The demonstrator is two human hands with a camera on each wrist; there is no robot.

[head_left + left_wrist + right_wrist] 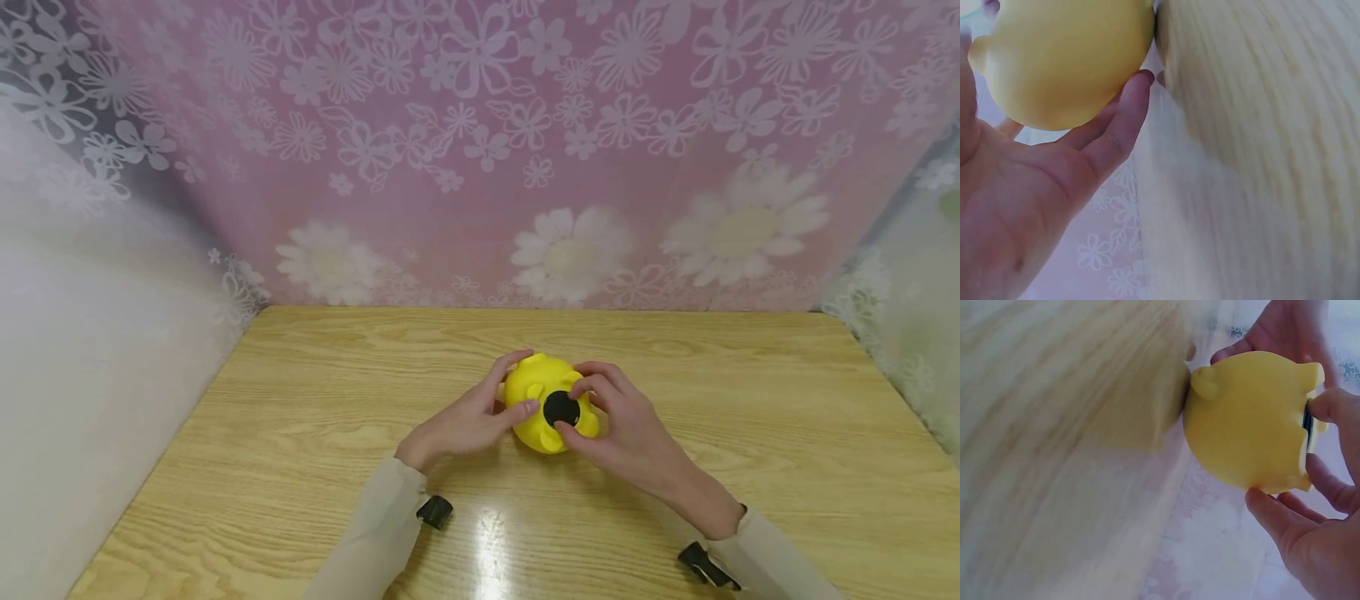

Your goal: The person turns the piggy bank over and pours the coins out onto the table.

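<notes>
Item: yellow piggy bank — rounded, smooth plastic body, turned belly-up so its stubby feet point upward; it lies near the middle of the wooden counter, resting on its curved back. Set in the belly is a round black plug, facing the head camera.

Left hand — fingers cupped round the left flank of the bank, thumb lying by a foot; it holds the body. The left wrist view shows fingertips pressed to the yellow shell.

Right hand — thumb and forefinger pinch the black plug at its rim, the other fingers loosely curled beside the bank.

Risks, as judged from here:
- The bank sits on a curved back; if the left hand slackens, it may roll or spin under the right hand's pull.
- The plug offers little edge — fingertips could slip off it.
- A plug that lets go suddenly could jerk the bank away or skitter across the counter.

Surroundings: pink flowered backdrop behind; pale drapes at both sides.
</notes>
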